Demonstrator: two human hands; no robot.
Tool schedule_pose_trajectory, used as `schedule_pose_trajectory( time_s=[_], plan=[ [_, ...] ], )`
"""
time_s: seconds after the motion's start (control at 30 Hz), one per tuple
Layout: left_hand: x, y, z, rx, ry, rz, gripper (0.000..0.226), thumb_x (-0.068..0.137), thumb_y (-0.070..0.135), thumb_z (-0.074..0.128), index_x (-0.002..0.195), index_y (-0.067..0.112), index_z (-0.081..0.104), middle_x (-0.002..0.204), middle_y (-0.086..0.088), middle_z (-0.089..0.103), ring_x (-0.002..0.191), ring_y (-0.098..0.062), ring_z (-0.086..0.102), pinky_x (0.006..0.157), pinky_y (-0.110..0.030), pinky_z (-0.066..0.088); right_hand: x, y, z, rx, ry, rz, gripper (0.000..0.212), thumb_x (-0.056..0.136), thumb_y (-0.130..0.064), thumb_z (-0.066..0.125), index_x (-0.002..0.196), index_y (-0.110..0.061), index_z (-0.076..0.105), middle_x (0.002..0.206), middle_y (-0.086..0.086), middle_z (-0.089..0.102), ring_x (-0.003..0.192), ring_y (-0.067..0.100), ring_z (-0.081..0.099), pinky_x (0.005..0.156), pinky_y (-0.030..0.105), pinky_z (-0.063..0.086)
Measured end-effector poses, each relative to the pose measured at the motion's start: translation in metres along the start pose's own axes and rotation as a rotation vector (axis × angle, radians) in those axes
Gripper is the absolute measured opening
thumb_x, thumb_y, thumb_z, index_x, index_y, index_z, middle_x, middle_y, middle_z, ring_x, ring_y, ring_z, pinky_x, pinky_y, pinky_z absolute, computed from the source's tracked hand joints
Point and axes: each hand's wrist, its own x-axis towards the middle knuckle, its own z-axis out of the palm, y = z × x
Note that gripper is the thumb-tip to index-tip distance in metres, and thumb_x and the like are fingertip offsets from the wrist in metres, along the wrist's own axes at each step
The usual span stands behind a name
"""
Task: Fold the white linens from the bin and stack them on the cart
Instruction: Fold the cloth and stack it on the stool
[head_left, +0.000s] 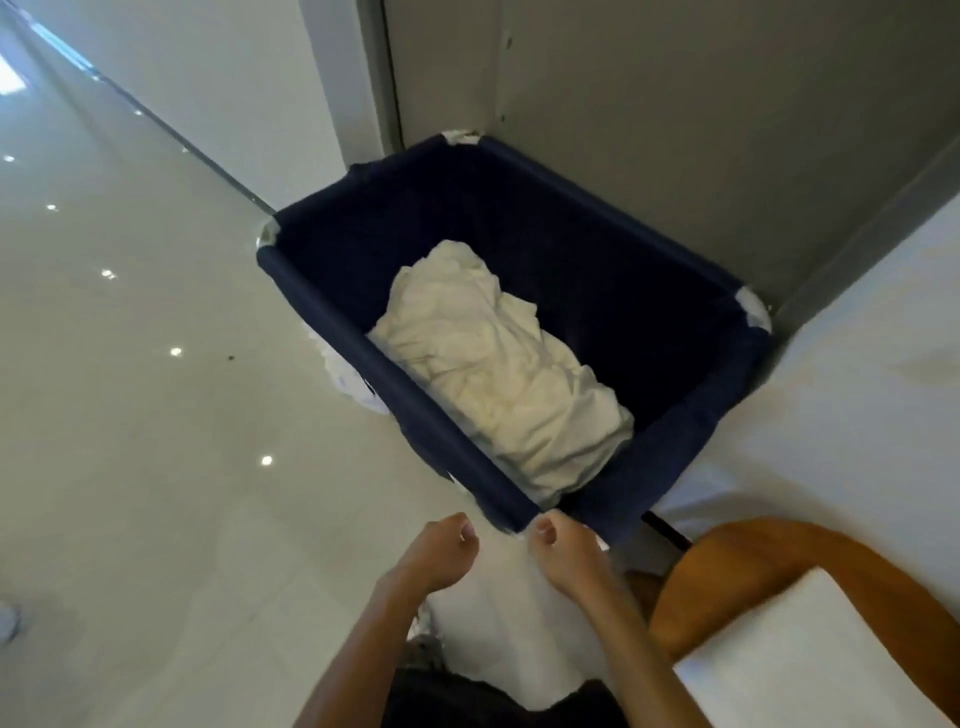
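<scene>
**Linen held up at the bin's near corner**

You hold a white linen (501, 623) by its top edge, and it hangs straight down between your forearms, in front of your body. Your left hand (448, 552) and your right hand (563, 553) sit close together with a small gap between them. The fingers of both are curled, and each hand pinches the cloth's upper edge between thumb and fingers. The left grip is blurred, so its exact hold is hard to read. Both hands hover just at the near corner of the dark blue fabric bin (623, 270). Inside it, a crumpled pile of linens (493, 364) lies along the left wall, reaching from the middle to the near end. The right part of the bin's inside is in shadow. The bin stands in a corner against a grey wall (675, 104). To your lower right, a flat white folded stack (810, 660) rests on a curved brown wooden frame (727, 566). A glossy pale floor (130, 415) dotted with light reflections spreads to the left
</scene>
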Motion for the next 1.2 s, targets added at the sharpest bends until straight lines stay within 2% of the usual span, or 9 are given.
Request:
schedule_pose_trajectory(
  time_s=[0.07,0.17,0.4,0.53,0.7,0.83,0.97,1.07,1.2],
  plan=[
    [0.012,-0.021,-0.035,-0.041,0.019,-0.012,0.024,0.097,0.023,0.041,0.108,0.012,0.059,0.112,-0.008,0.064,0.099,-0.024,0.059,0.086,-0.03,0.046,0.02,-0.038,0.015,0.004,-0.008,0.006,0.028,0.093,-0.027,0.055,0.118,-0.014,0.058,0.111,0.003,0.064,0.108,0.023,0.058,0.083,0.026,0.042],
    [0.029,-0.049,-0.084,-0.086,0.06,-0.031,0.023,0.097,0.023,0.041,0.106,0.011,0.059,0.104,-0.007,0.062,0.09,-0.023,0.058,0.079,-0.029,0.046,0.047,-0.087,0.034,-0.005,-0.028,-0.005,0.024,0.093,-0.028,0.055,0.113,-0.015,0.057,0.103,0.001,0.063,0.104,0.023,0.06,0.089,0.033,0.047],
    [0.071,-0.083,-0.156,-0.103,0.08,-0.06,0.023,0.098,0.025,0.04,0.107,0.014,0.059,0.109,-0.008,0.064,0.095,-0.025,0.061,0.088,-0.036,0.052,0.101,-0.156,0.05,0.009,0.022,-0.023,0.017,0.093,-0.023,0.055,0.106,-0.013,0.062,0.092,-0.002,0.065,0.088,0.015,0.059,0.076,0.024,0.043],
    [0.106,-0.079,-0.184,-0.062,0.024,-0.03,0.023,0.099,0.024,0.041,0.11,0.012,0.058,0.111,-0.008,0.063,0.098,-0.024,0.059,0.089,-0.033,0.05,0.138,-0.175,0.048,0.075,0.076,-0.005,0.01,0.093,-0.019,0.054,0.093,-0.013,0.062,0.087,-0.001,0.065,0.083,0.017,0.061,0.074,0.03,0.05],
    [0.166,-0.048,-0.233,-0.023,-0.02,0.065,0.023,0.099,0.021,0.04,0.101,0.006,0.057,0.105,-0.013,0.067,0.096,-0.031,0.061,0.083,-0.037,0.047,0.199,-0.188,0.044,0.151,0.128,0.056,0.012,0.092,-0.018,0.056,0.08,-0.016,0.058,0.085,0.004,0.068,0.083,0.021,0.064,0.073,0.029,0.048],
    [0.222,-0.011,-0.273,0.02,-0.065,0.083,0.023,0.093,0.016,0.04,0.099,0.0,0.056,0.098,-0.018,0.068,0.089,-0.035,0.063,0.077,-0.043,0.049,0.253,-0.202,0.037,0.241,0.152,0.137,0.015,0.092,-0.016,0.056,0.079,-0.011,0.06,0.084,0.004,0.067,0.083,0.02,0.061,0.07,0.027,0.045],
    [0.274,0.01,-0.3,0.128,-0.155,0.124,0.018,0.095,0.012,0.043,0.094,0.0,0.056,0.087,-0.013,0.062,0.071,-0.019,0.055,0.063,-0.029,0.044,0.294,-0.217,0.038,0.25,0.137,0.208,0.014,0.09,-0.016,0.054,0.08,-0.012,0.063,0.081,0.003,0.066,0.078,0.021,0.06,0.065,0.029,0.044],
    [0.309,0.014,-0.309,0.145,-0.222,0.142,0.01,0.095,0.016,0.043,0.089,0.014,0.051,0.085,-0.003,0.057,0.075,-0.017,0.052,0.068,-0.031,0.042,0.32,-0.223,0.04,0.266,0.161,0.241,0.016,0.088,-0.013,0.055,0.076,-0.006,0.062,0.077,0.005,0.067,0.074,0.021,0.062,0.064,0.032,0.045],
    [0.35,0.015,-0.313,0.252,-0.291,0.134,0.019,0.099,0.013,0.04,0.08,0.016,0.045,0.076,0.004,0.048,0.066,-0.007,0.044,0.064,-0.025,0.037,0.353,-0.234,0.037,0.355,0.139,0.322,0.017,0.091,-0.013,0.051,0.081,-0.009,0.063,0.083,0.004,0.067,0.077,0.018,0.06,0.066,0.031,0.047]
  ],
)
